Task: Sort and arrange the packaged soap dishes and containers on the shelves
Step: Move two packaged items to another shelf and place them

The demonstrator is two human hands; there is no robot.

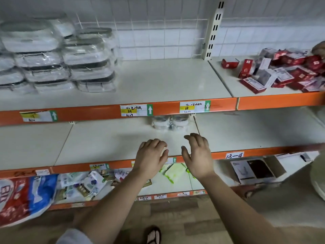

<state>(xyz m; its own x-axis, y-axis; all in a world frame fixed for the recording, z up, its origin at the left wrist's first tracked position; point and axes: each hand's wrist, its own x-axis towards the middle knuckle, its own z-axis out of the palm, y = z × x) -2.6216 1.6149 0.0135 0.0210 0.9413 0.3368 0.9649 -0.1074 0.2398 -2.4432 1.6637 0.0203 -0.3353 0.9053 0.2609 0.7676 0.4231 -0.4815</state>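
Note:
Stacks of plastic-wrapped white and grey soap dishes [58,57] fill the left end of the upper shelf [168,80]. Two small wrapped round containers [170,122] sit at the back of the middle shelf [109,138], partly hidden by the upper shelf's orange edge. My left hand [151,155] hovers over the front of the middle shelf with its fingers curled and nothing visible in it. My right hand [197,152] is beside it, fingers loosely spread and holding nothing, a short way in front of the two containers.
A heap of red and white boxes [281,73] lies on the upper shelf at the right, with another person's hand [319,48] at its far edge. Mixed packets [84,184], a red and blue bag [24,194] and boxes [253,169] fill the bottom shelf.

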